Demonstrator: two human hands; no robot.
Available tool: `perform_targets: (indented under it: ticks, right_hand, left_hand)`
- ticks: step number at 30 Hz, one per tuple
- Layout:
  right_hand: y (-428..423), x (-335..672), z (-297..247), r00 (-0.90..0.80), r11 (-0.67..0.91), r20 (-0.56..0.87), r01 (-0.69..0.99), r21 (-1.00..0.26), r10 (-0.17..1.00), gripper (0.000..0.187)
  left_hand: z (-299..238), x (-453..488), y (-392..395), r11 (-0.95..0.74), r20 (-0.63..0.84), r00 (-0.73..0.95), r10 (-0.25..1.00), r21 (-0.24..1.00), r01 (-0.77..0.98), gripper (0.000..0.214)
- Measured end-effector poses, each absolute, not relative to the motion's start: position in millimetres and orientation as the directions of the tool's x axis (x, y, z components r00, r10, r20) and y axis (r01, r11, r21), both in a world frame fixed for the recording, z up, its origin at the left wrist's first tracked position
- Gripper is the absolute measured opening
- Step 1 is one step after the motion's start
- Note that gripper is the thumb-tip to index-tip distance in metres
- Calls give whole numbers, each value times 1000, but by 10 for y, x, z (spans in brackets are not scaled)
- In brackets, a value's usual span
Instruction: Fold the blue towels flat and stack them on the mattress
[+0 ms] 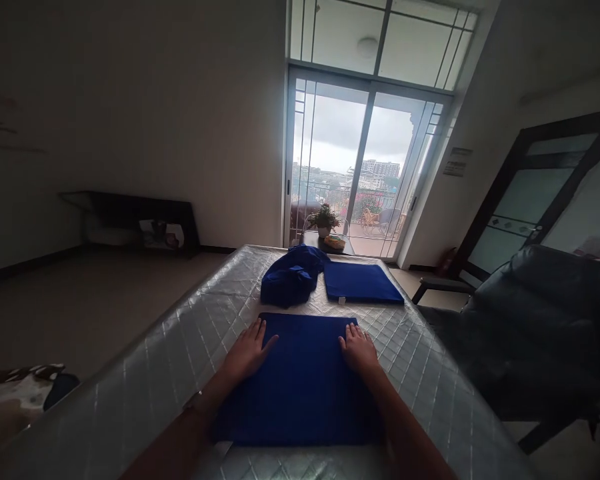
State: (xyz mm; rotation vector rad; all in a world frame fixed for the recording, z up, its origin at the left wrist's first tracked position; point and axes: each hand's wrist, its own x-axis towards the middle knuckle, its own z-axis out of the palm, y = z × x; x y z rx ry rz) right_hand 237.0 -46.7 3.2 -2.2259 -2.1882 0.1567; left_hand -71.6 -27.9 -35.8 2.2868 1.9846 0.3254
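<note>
A blue folded cloth [300, 387] lies flat in front of me, roughly rectangular, with a small white tag at its near left corner. My left hand [247, 348] rests on its far left edge, fingers stretched out and thumb apart. On the far right edge lies my right hand [359, 347], also flat with fingers extended. Beyond them sits a crumpled heap of blue cloth [290, 277]. To the right of that heap is a second flat blue folded cloth [363, 281] with a white tag on its near edge.
Everything lies on a table with a silvery quilted cover [180, 353]. A dark armchair [515, 320] stands close on the right. Past the far end are a potted plant [324, 223] and a glass sliding door [350, 167]. A low dark stand [140, 217] is by the left wall.
</note>
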Motion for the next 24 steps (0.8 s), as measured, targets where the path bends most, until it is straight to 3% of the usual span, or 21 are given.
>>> perform_targets:
  ticks: [6, 11, 24]
  right_hand:
    - [-685, 2363, 25, -39, 33, -45, 993, -110, 998, 66]
    - [-753, 2382, 16, -27, 6, -142, 988, -152, 990, 71]
    - [-718, 2364, -53, 2, -35, -169, 980, -196, 986, 73]
  left_hand:
    - [-381, -738, -274, -143, 74, 130, 989, 199, 970, 85]
    - [-419, -752, -264, -145, 82, 131, 988, 190, 971, 83]
    - [-278, -728, -318, -105, 58, 97, 994, 134, 985, 82]
